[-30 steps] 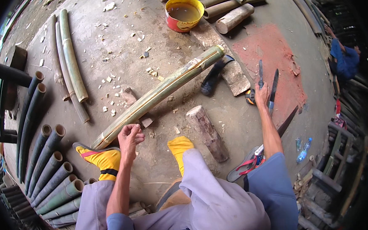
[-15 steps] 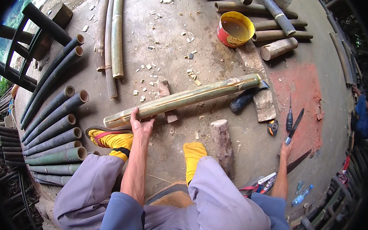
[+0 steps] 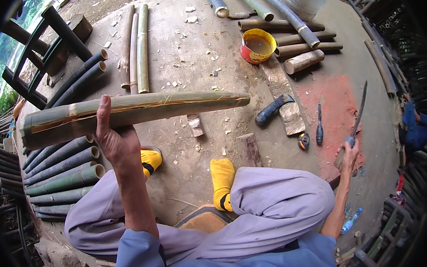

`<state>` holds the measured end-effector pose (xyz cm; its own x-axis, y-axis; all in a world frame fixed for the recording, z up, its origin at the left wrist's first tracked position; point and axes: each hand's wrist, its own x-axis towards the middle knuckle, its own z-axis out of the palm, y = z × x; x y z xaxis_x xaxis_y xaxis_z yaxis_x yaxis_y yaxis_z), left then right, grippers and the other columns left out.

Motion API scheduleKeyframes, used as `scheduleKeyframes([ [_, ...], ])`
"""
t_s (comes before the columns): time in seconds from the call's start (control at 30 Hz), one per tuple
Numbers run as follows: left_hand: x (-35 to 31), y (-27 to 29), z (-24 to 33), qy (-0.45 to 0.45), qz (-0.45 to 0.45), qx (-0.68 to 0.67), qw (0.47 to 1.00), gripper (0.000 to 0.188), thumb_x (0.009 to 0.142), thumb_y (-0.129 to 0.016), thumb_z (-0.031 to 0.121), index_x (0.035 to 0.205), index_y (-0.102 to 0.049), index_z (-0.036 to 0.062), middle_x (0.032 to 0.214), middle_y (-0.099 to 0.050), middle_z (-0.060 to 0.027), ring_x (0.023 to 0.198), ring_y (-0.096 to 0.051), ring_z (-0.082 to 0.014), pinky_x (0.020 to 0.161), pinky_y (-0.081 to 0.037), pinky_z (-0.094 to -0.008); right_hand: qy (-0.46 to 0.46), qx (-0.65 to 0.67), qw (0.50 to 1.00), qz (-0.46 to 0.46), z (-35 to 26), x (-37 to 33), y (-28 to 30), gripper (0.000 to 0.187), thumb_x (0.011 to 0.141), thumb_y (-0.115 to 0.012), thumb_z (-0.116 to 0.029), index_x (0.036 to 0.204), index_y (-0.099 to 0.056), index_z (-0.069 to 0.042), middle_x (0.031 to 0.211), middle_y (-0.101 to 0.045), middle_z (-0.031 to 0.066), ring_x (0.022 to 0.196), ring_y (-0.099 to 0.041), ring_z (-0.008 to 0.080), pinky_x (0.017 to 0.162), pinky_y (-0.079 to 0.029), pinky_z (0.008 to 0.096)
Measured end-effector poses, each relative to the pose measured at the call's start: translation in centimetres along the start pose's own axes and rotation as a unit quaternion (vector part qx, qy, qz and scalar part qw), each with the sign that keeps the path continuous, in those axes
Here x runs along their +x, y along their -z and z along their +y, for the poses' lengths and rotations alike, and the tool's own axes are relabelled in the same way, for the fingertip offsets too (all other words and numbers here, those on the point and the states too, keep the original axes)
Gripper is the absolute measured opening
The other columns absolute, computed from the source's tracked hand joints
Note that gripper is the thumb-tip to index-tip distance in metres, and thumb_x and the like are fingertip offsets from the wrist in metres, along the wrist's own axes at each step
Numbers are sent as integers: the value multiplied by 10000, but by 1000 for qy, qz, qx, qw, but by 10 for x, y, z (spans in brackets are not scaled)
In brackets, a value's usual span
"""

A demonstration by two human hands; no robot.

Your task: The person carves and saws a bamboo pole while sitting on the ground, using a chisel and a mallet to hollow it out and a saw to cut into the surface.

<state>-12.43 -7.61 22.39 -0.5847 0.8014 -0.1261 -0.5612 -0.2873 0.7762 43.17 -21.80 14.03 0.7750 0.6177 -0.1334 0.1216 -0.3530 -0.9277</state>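
My left hand (image 3: 117, 142) grips a split green bamboo pole (image 3: 165, 99) and holds it up off the floor, its thumb across the pole. A long crack with pale splinters runs along the pole's side. At the right, my right hand (image 3: 348, 155) is closed round the handle of a long knife (image 3: 360, 111), its narrow blade pointing up and away. Near that hand, a black-handled pointed tool (image 3: 319, 127) and a tape measure (image 3: 303, 141) lie on the floor. A dark-handled tool with a metal head (image 3: 273, 109) rests against a wooden block (image 3: 291, 119).
Several dark bamboo tubes (image 3: 73, 164) lie at the left, beneath the raised pole. A yellow and red bucket (image 3: 258, 45) of brownish liquid stands beyond the blocks, near more poles (image 3: 310, 37). An upright log (image 3: 249, 150) is by my right knee. Wood chips are scattered about.
My left hand has raised the bamboo pole off its supports and moved it left and closer. My right hand has moved up and outward, lifting the knife with its blade now turned upward.
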Motion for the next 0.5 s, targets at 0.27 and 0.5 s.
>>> scheduleKeyframes([
  [0.27,-50,1,55,-187,-259,78,944,597,817,-619,292,1295,-411,1,1238,-502,-191,1158,-514,-311,1030,-351,-478,251,-35,948,-193,-166,-110,-87,273,839,-604,-150,1048,-472,-34,788,-530,19,645,-564,103,559,-475,255],
  [0.5,-97,-7,42,-259,-365,78,891,611,777,-683,136,1254,-314,42,1017,-519,-110,1018,-521,-253,981,-386,-462,361,-147,836,-387,-209,-153,-131,400,822,-678,-193,1104,-460,-9,751,-621,177,679,-666,240,597,-518,347],
])
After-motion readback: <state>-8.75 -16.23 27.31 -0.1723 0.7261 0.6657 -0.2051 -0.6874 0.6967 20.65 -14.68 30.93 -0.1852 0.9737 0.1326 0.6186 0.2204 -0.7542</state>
